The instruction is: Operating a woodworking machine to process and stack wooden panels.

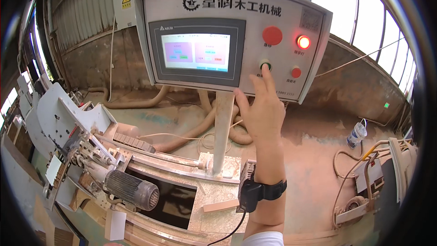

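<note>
- Right hand [264,114] is being held up to the panel [255,27], fingers spread and nothing being pinched; the green button [265,62] is being covered by one fingertip, though whether it is being pushed in cannot be told.
- Left hand is not being shown clearly, so its state cannot be told.
- On the panel, the green button is sitting right of the lit screen [195,51], below the big red button [272,35]; a red lamp [303,42] is glowing.
- As a judgement, the small red button [296,72] could be hit through a sideways slip; if moving parts were started, the dangling cable [234,230] could be snagged, or the loose block [221,206] shaken off.
- Below, the machine bed [207,223] is being covered by pale dust, with a motor [132,190] being carried at left.
- Around it, the brown floor [314,159] is being crossed by hoses [193,136]; a bucket [357,135] is standing at right, and daylight is being let in by windows [337,9].
</note>
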Motion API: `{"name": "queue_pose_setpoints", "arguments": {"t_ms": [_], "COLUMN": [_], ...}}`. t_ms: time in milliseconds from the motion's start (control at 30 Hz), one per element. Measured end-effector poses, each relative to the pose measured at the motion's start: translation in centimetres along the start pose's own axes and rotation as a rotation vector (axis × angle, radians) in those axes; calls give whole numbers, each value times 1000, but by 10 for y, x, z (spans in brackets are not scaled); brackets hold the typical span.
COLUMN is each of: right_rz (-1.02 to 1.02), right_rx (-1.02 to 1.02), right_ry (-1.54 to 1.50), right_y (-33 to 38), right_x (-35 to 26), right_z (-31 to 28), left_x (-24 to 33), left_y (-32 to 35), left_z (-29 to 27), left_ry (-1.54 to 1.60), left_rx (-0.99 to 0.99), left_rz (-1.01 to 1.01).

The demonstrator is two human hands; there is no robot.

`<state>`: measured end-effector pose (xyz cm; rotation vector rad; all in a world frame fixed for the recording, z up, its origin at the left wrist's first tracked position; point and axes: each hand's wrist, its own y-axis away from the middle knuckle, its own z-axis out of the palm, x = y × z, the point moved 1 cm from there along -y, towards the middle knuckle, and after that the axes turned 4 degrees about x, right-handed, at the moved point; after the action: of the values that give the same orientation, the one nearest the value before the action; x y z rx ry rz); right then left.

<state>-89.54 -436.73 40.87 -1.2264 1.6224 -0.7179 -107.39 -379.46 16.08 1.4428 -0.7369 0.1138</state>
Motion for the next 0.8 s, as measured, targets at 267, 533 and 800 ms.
{"name": "queue_pose_setpoints", "arguments": {"t_ms": [267, 533, 800], "right_rz": [92, 206, 188], "right_rx": [299, 7, -116], "right_ry": [-38, 163, 169], "right_y": [-2, -4, -10], "right_x": [36, 31, 27], "right_z": [-24, -17, -36], "left_x": [-1, -28, -105], "left_y": [13, 48, 7], "left_z": [4, 2, -50], "left_ry": [-40, -52, 311], "left_rx": [-84, -129, 137], "left_rz": [113, 294, -6]}}
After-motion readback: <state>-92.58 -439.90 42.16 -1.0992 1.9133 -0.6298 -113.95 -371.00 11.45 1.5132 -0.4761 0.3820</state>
